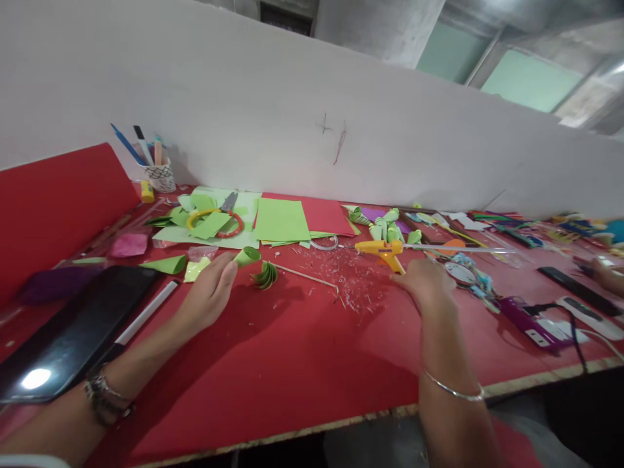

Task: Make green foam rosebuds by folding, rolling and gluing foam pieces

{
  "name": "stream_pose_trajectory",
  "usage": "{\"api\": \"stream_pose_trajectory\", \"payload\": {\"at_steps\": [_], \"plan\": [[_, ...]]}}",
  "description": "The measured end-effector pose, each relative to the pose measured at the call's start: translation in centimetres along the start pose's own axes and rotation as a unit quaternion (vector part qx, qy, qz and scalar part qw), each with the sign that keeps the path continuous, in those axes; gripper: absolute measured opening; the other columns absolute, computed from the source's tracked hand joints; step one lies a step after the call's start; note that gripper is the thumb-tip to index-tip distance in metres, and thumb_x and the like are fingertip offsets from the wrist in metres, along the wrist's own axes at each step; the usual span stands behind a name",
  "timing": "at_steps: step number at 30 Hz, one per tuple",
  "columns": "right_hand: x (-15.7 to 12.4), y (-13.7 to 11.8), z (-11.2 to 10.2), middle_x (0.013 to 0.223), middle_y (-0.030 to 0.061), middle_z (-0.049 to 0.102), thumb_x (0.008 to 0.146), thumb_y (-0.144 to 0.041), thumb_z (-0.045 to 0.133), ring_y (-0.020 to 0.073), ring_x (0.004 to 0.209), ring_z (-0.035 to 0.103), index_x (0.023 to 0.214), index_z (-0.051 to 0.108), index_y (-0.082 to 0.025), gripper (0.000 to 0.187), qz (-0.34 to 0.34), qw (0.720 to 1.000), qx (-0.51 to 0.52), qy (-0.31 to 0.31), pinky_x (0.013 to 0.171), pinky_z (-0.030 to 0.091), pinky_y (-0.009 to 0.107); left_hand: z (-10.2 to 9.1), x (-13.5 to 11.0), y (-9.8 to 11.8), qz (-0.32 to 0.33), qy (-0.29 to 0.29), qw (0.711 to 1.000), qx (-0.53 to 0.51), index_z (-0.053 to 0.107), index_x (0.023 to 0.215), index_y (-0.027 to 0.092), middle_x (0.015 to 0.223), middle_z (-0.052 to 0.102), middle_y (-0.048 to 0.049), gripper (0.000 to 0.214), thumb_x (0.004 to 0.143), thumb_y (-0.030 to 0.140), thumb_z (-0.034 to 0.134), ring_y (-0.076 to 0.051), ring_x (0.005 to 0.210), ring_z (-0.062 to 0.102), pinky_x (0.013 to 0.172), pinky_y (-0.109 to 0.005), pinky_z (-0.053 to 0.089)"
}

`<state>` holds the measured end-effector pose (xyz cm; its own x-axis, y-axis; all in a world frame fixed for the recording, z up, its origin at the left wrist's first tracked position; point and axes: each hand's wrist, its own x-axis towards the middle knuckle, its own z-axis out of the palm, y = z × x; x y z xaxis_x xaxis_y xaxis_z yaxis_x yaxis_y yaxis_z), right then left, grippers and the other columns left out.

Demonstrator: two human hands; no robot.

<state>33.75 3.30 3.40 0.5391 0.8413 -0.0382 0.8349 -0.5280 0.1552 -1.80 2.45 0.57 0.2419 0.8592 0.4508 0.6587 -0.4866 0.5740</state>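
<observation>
In my left hand (209,292) a rolled light-green paper cone (248,256) is held between the fingertips. Just right of it, a small curl of fringed green paper strips (266,275) sits on the red table. My right hand (425,283) is closed at the lower end of the handle of a yellow hot glue gun (380,249); its fingers are partly hidden. The gun's nozzle points left, and a long clear glue stick (463,248) runs out of its back. Between my hands lie a thin wooden stick (307,277) and a scatter of glue threads (358,279).
Green sheets (281,220), more paper cones (385,227) and scissors (214,221) lie along the wall. A black phone or tablet (82,331) and a marker (146,313) are at left. A purple power strip (531,322) with cords stands right. Another person's hand (607,276) shows far right.
</observation>
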Motion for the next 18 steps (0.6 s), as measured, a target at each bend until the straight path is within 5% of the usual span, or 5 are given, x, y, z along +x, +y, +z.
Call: {"api": "stream_pose_trajectory", "payload": {"at_steps": [4,8,11,14,18], "plan": [[-1.9,-0.9,-1.1,0.079,0.0097,0.063,0.070,-0.040,0.054,0.0237,0.076,0.059,0.077,0.061,-0.017,0.025,-0.134,0.988,0.034,-0.062,0.062,0.042,0.031,0.3,-0.1,-0.6,-0.029,0.013,0.999,-0.017,0.046,0.075,0.017,0.067,0.047,-0.0014,0.032,0.089,0.032,0.022,-0.014,0.063,0.045,0.059,-0.023,0.037],[-3.3,-3.1,-1.4,0.074,0.0038,0.062,0.075,-0.032,0.051,0.0154,0.068,0.057,0.079,0.059,-0.018,0.017,-0.385,0.904,0.162,-0.086,0.061,0.040,0.025,0.7,-0.1,-1.3,-0.050,0.024,0.998,-0.043,0.050,0.082,0.018,0.071,0.050,-0.0020,0.031,0.088,0.034,0.023,-0.014,0.065,0.047,0.060,-0.022,0.038],[-4.3,-5.2,-1.6,0.088,0.0051,0.060,0.077,-0.025,0.051,0.0150,0.075,0.055,0.099,0.055,-0.018,0.024,-0.486,0.844,0.219,-0.064,0.066,0.041,0.026,0.8,-0.1,-1.7,-0.062,0.029,0.995,-0.069,0.049,0.082,0.018,0.069,0.048,-0.0020,0.031,0.088,0.035,0.023,-0.014,0.064,0.046,0.060,-0.022,0.039],[-5.3,-7.7,-1.6,0.119,0.0084,0.044,0.075,-0.019,0.055,0.0177,0.094,0.051,0.124,0.037,-0.026,0.053,-0.563,0.793,0.232,-0.029,0.077,0.041,0.029,0.8,0.0,-1.7,-0.061,0.030,0.995,-0.078,0.047,0.077,0.018,0.067,0.046,-0.0015,0.031,0.089,0.035,0.024,-0.014,0.063,0.045,0.060,-0.023,0.038],[-6.1,-11.9,-1.5,0.125,0.0079,0.034,0.073,-0.016,0.057,0.0198,0.107,0.044,0.129,0.030,-0.030,0.063,-0.645,0.733,0.211,-0.045,0.083,0.040,0.030,0.8,0.1,-1.6,-0.051,0.037,0.994,-0.093,0.048,0.078,0.018,0.069,0.047,-0.0028,0.031,0.089,0.035,0.024,-0.016,0.069,0.048,0.065,-0.025,0.039]]}}
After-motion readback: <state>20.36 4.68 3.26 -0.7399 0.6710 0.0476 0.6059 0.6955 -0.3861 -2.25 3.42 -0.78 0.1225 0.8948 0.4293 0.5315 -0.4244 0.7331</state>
